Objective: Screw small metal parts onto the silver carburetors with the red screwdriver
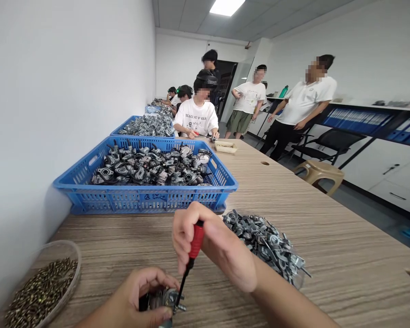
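Note:
My right hand (201, 232) is wrapped round the red handle of a screwdriver (196, 241), which tilts with its black shaft running down to the left. Its tip meets a small metal carburetor (164, 298) near the table's front. Around that carburetor my left hand (146, 296) is closed, thumb in front and fingers behind, steadying it just above or on the tabletop; which, I cannot tell. The hand covers part of the carburetor's body. Whether the tip sits in a screw head is too small to see.
A round clear tub of brass-coloured screws (43, 289) stands at left. Loose metal lever parts (266, 246) lie heaped at right. Beyond my hands, a blue crate (150, 198) holds many carburetors, with another blue crate (118, 127) behind. A co-worker (198, 114) sits farther along the table (328, 237).

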`<state>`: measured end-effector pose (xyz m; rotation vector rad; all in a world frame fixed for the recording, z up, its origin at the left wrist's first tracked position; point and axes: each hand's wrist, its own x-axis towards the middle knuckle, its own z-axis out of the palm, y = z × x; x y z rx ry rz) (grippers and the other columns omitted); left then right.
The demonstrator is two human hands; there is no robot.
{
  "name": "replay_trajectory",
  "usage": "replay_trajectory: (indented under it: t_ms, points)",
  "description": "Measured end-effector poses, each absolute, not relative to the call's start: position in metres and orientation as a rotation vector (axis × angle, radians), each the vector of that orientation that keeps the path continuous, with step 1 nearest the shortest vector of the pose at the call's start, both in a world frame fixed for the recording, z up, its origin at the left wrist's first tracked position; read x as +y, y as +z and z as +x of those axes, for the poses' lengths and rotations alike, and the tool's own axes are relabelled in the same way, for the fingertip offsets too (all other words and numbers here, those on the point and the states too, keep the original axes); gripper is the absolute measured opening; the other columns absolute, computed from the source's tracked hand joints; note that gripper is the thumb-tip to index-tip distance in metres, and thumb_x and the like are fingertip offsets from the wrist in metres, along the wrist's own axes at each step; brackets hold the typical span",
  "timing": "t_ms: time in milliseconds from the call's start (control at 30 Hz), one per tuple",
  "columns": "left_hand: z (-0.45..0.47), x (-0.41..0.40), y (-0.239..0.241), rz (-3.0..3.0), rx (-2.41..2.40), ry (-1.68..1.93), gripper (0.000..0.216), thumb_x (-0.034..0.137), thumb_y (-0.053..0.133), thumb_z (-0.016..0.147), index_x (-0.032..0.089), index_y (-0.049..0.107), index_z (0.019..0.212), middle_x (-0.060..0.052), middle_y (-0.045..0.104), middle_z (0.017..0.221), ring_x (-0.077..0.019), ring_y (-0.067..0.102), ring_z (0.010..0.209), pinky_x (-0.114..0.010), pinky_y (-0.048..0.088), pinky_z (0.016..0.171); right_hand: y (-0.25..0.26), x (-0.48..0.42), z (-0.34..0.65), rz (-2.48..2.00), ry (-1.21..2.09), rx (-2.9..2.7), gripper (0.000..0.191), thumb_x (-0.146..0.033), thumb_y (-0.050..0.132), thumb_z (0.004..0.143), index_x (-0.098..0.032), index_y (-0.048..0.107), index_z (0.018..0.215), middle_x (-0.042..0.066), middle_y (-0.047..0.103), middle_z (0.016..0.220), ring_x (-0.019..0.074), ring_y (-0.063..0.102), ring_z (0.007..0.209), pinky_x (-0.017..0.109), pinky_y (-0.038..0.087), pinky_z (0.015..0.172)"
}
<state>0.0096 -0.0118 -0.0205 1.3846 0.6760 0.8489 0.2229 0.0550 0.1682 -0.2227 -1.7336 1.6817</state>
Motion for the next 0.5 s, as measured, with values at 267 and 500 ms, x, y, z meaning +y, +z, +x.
replay_trajectory:
  t_ms: [267,500]
  points:
    - [0.009,-0.016,0.013,1.335,0.76,0.795,0.047,0.052,0.088,0.09,0.018,0.073,0.119,-0.017,0.08,0.129,-0.0348,0.073,0.125,-0.046,0.051,0.111,0.224,0.052,0.259,-0.419,0.797,-2.627,0.021,-0.014,0.047,0.114,-0.02,0.067,0.115,0.007,0.064,0.11,0.0182,0.063,0.104,0.033,0.055,0.094]
    - [0.011,-0.018,0.019,1.36,0.79,0.782,0.038,0.037,0.085,0.092,0.02,0.071,0.123,-0.014,0.081,0.127,-0.0332,0.072,0.125,-0.045,0.048,0.113,0.222,0.03,0.253,-0.648,0.143,-2.627,0.02,-0.04,0.061,0.114,-0.025,0.065,0.102,-0.004,0.063,0.088,0.0108,0.054,0.065,0.027,0.035,0.057]
